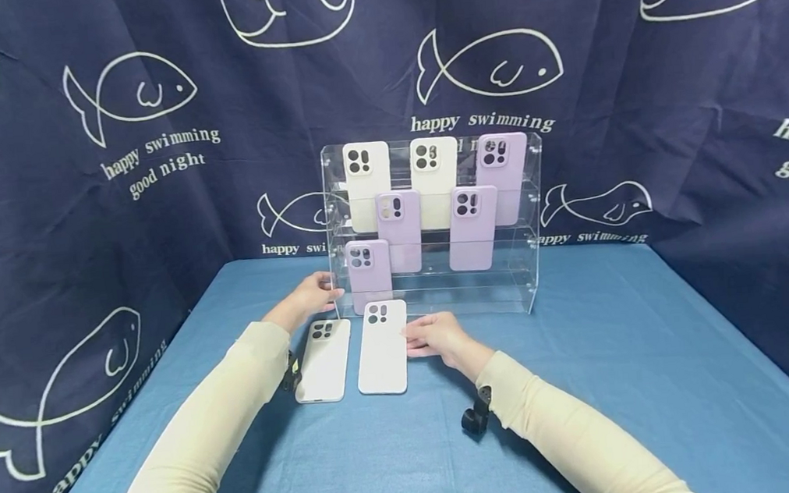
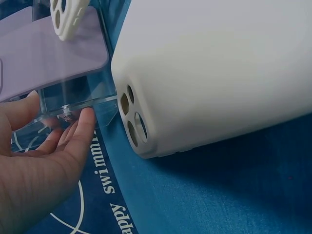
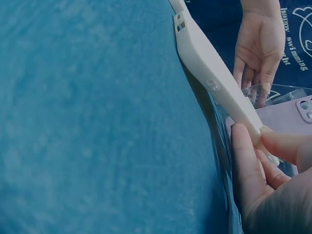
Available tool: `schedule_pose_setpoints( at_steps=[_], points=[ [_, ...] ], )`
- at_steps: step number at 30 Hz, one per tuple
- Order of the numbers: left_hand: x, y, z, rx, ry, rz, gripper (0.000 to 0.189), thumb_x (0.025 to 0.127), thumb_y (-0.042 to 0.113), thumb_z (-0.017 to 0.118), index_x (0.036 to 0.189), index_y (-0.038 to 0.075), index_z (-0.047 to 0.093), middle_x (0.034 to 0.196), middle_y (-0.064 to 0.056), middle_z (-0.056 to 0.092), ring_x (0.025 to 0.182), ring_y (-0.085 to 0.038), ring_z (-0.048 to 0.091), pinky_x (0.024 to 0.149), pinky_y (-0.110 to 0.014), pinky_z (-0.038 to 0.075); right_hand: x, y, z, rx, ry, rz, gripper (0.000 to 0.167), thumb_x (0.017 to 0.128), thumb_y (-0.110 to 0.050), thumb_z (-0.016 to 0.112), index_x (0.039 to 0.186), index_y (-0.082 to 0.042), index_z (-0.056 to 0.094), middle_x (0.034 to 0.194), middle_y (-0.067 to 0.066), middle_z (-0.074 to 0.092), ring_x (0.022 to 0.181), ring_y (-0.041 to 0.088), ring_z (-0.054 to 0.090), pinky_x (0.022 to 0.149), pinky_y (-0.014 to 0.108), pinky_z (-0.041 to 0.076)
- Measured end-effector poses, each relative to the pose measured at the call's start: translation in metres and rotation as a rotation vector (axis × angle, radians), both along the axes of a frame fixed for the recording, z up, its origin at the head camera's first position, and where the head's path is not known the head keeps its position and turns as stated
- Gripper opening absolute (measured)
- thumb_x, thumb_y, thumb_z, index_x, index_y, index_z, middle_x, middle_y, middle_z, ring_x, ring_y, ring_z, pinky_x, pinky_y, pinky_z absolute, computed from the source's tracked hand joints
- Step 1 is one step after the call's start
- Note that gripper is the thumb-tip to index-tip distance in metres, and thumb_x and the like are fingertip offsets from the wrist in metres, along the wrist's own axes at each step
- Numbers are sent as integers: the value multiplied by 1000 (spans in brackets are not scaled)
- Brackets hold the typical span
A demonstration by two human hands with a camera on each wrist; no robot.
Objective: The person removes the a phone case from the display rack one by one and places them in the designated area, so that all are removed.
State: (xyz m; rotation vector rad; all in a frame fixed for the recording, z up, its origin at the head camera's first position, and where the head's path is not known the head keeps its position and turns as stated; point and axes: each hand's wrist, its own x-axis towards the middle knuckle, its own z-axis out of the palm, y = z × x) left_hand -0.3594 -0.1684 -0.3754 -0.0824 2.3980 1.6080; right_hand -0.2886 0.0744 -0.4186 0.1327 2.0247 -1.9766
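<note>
My right hand (image 1: pixel 441 338) pinches the right edge of a white phone case (image 1: pixel 382 349) between thumb and fingers. In the right wrist view this case (image 3: pixel 209 68) shows edge-on, tilted above the blue cloth. My left hand (image 1: pixel 317 291) grips the left side of a clear tiered display stand (image 1: pixel 434 299), thumb and fingers on either side of its panel (image 2: pixel 105 99). Just behind the held case, a purple phone case (image 1: pixel 369 268) leans on the lowest tier. Another white phone case (image 1: pixel 324 362) stands by my left wrist, large in the left wrist view.
The upper tiers hold white phone cases (image 1: pixel 369 182) and purple phone cases (image 1: pixel 475 232). A blue cloth (image 1: pixel 623 367) covers the table. Dark fish-print curtains (image 1: pixel 324 88) hang close behind the stand and on both sides.
</note>
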Motion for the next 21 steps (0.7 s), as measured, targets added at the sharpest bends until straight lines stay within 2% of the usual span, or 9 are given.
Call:
schedule_pose_setpoints(
  at_steps=[10, 21],
  points=[
    [2, 1, 0, 9, -5, 6, 60, 98, 6, 54, 151, 0, 25, 142, -25, 38, 132, -37, 47, 109, -39, 47, 3, -10, -4, 63, -5, 9, 22, 88, -2, 68, 106, 11, 69, 74, 11, 68, 62, 14, 66, 72, 33, 64],
    [0, 0, -1, 10, -5, -7, 61, 99, 7, 54, 151, 2, 24, 143, -26, 37, 132, -37, 46, 109, -39, 47, 3, -19, 2, 109, -35, 38, 23, 88, 1, 67, 108, 12, 67, 73, 10, 66, 61, 15, 63, 71, 34, 64]
  ],
)
